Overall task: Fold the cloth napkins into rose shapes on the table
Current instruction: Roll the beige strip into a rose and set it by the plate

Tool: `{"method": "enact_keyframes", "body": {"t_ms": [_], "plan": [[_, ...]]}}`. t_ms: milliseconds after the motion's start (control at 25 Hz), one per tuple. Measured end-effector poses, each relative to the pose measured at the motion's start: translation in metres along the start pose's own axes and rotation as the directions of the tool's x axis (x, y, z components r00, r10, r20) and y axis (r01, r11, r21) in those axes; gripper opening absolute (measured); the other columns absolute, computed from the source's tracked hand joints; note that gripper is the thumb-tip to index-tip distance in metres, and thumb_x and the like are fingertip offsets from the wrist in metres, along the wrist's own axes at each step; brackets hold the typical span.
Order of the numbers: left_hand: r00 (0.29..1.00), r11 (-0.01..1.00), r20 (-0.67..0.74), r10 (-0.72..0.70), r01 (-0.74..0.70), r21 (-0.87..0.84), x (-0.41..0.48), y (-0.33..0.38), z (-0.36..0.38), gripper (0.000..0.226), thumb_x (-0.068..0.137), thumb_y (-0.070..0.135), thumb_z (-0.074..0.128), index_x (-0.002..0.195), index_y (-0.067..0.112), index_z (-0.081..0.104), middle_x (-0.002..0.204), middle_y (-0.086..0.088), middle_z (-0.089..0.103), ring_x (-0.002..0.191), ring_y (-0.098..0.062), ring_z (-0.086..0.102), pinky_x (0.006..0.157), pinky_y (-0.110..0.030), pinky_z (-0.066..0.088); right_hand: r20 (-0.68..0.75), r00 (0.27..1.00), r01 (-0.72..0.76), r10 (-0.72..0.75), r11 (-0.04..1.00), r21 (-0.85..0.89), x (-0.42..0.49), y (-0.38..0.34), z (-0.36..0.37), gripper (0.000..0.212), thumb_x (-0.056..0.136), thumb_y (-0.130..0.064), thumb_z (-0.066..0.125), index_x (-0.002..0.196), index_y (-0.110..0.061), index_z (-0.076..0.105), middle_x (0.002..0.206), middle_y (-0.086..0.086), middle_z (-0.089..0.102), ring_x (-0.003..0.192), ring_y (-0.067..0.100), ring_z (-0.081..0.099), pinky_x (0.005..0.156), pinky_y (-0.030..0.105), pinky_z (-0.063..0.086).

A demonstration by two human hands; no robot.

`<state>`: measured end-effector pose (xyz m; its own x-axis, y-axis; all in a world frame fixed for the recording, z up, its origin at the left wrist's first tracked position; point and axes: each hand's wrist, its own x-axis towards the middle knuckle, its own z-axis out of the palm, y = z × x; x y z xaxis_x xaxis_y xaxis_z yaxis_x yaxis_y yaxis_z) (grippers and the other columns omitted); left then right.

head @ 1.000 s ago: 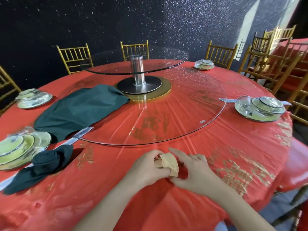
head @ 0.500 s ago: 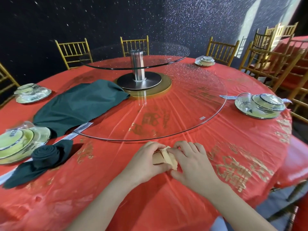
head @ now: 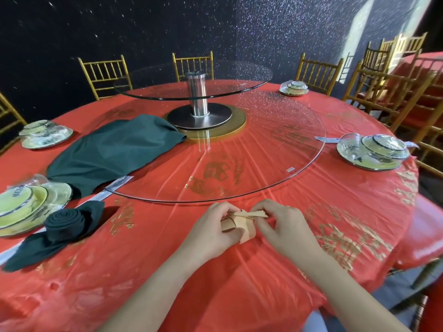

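A small tan napkin [head: 242, 224], rolled into a tight coil with loose tips sticking out, sits on the red tablecloth [head: 167, 271] near the front edge. My left hand [head: 211, 226] grips the rolled body from the left. My right hand [head: 282, 226] pinches the napkin's loose tips at the top right. A dark green napkin rolled into a rose [head: 62, 224] lies at the left beside a plate. A flat, unfolded dark green napkin [head: 112, 152] lies further back on the left, partly on the glass.
A large glass turntable [head: 275, 159] with a steel post [head: 197, 94] and a smaller raised glass disc fills the table's middle. Wrapped plate-and-bowl settings stand at the left [head: 21, 204], far left [head: 45, 135], right [head: 371, 152] and back [head: 293, 88]. Gold chairs [head: 318, 73] ring the table.
My right hand moved from under the napkin's lower right up to its top, and the loose tips now stick out to the right. The left hand keeps its hold.
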<state>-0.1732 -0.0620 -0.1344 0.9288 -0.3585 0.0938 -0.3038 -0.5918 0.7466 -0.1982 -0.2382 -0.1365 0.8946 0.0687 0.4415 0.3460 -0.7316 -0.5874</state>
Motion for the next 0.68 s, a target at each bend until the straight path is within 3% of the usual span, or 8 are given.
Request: {"method": "enact_keyframes", "body": {"t_ms": [80,160,320,440,560,680], "plan": [[0.999,0.996,-0.015,-0.032,0.031,-0.079,0.003,-0.001,0.004,0.031,0.072,0.021,0.069,0.095,0.040,0.059,0.104,0.017,0.057,0.095,0.003,0.056,0.084,-0.020,0.045,0.036,0.999,-0.030,0.029,0.999,0.025,0.004,0.000,-0.001,0.020,0.078,-0.021,0.053,0.090,-0.031,0.064,0.070,-0.010,0.065,0.056,0.009,0.056,0.059,0.028,0.046],[0.998,0.992,-0.031,-0.054,0.050,-0.113,0.004,-0.002,0.007,0.031,0.072,0.021,0.068,0.091,0.043,0.058,0.104,0.015,0.058,0.096,-0.003,0.058,0.082,-0.024,0.047,0.058,0.998,0.001,0.000,1.000,-0.015,0.006,-0.002,-0.002,0.024,0.077,-0.026,0.051,0.093,-0.033,0.067,0.081,-0.013,0.067,0.068,0.007,0.060,0.064,0.029,0.049],[0.997,0.986,-0.033,-0.067,0.061,-0.152,0.007,-0.004,0.008,0.030,0.073,0.021,0.069,0.088,0.045,0.058,0.104,0.012,0.060,0.097,-0.003,0.058,0.078,-0.019,0.042,0.064,0.986,0.165,-0.154,0.958,-0.233,0.005,-0.009,-0.002,0.029,0.071,-0.041,0.053,0.092,-0.030,0.068,0.090,-0.015,0.065,0.080,0.008,0.063,0.064,0.027,0.044],[0.997,0.979,-0.013,-0.070,0.066,-0.193,0.007,-0.004,0.008,0.030,0.073,0.016,0.068,0.089,0.040,0.060,0.104,0.010,0.060,0.094,0.001,0.060,0.074,-0.012,0.042,0.101,0.967,0.254,-0.233,0.905,-0.340,0.004,-0.009,-0.002,0.026,0.074,-0.036,0.054,0.095,-0.030,0.068,0.084,-0.014,0.067,0.075,0.009,0.064,0.063,0.026,0.042],[0.997,0.976,-0.018,-0.069,0.063,-0.208,0.005,-0.002,0.009,0.037,0.074,0.009,0.067,0.090,0.041,0.058,0.108,0.013,0.057,0.093,0.007,0.059,0.071,-0.005,0.040,0.060,0.971,0.236,-0.230,0.905,-0.354,0.007,-0.004,0.002,0.028,0.079,-0.026,0.042,0.086,-0.025,0.069,0.072,-0.010,0.067,0.063,0.015,0.065,0.061,0.030,0.046],[0.998,0.975,-0.026,-0.058,0.051,-0.217,0.004,-0.001,0.009,0.040,0.077,0.006,0.067,0.089,0.042,0.055,0.108,0.014,0.055,0.093,0.010,0.058,0.070,-0.002,0.039,0.057,0.972,0.233,-0.229,0.890,-0.392,0.009,-0.003,0.006,0.030,0.076,-0.031,0.043,0.083,-0.025,0.071,0.071,-0.009,0.065,0.058,0.015,0.063,0.056,0.030,0.048]]}}
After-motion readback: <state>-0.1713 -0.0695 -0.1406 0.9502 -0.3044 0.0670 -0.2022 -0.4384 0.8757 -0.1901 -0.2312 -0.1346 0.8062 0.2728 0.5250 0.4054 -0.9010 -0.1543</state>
